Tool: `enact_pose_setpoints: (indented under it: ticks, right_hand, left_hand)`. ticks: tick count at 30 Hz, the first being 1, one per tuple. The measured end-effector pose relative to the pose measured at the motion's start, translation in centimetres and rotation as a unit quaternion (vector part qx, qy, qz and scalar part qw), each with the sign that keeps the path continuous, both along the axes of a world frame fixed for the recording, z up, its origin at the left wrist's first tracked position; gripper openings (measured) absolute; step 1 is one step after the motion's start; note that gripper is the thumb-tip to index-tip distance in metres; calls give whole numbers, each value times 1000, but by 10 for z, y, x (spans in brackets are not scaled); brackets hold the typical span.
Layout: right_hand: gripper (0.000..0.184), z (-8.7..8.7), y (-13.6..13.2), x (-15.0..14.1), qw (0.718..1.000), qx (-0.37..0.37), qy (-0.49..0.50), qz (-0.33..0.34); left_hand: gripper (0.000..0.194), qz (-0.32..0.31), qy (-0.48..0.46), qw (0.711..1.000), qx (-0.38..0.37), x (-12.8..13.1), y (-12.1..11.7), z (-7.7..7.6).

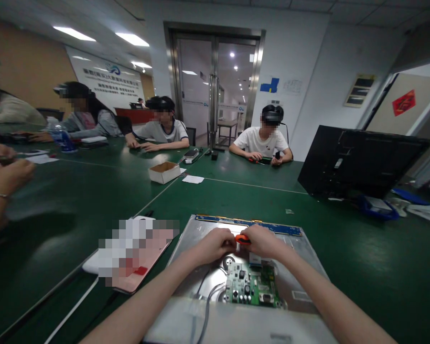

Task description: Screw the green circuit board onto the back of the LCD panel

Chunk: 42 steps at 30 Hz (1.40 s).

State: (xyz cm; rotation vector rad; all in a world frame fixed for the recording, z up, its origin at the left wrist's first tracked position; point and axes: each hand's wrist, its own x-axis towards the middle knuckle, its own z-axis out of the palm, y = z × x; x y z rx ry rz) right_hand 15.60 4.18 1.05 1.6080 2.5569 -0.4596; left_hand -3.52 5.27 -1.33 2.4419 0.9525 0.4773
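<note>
Before me a silver metal display panel lies flat on the green table. My right hand is closed around an orange and black screwdriver, of which only the handle shows. Facing it, my left hand has its fingers pinched together at the handle's left end; what they grip is hidden. Below both hands a green circuit board sits on the panel, with grey cables beside it. A narrow blue circuit strip runs along the panel's far edge.
Left of the panel lie a white device and a pink phone, partly blurred. A small open box stands farther off. At right is a large black monitor. Several people sit round the table; one co-worker's hands reach in at left.
</note>
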Motion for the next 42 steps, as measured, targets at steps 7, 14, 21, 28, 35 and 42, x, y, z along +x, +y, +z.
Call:
enact_pose_setpoints:
  ticks: [7,14,21,28,35,42]
  right_hand:
    - [33,-6,3,-18,1000,5,26,-7]
    - [32,-5,0,-18,999,33,39,0]
    - [11,24,-30,10,995,72,74,5]
    - [4,19,-71,61,992,75,94,-27]
    - [18,-4,-81,95,989,56,135,-16]
    - [66,-12,-102,81,989,104,-48,95]
  left_hand:
    - [7,63,9,998,15,-8,8,-2]
    - [4,73,4,997,10,-8,5,1]
    - [12,58,-11,998,-15,-10,3,3]
    - [10,64,-3,998,5,-14,4,5]
    - [12,36,13,998,51,-14,2,6]
    - [17,-15,-10,998,61,-4,-4,4]
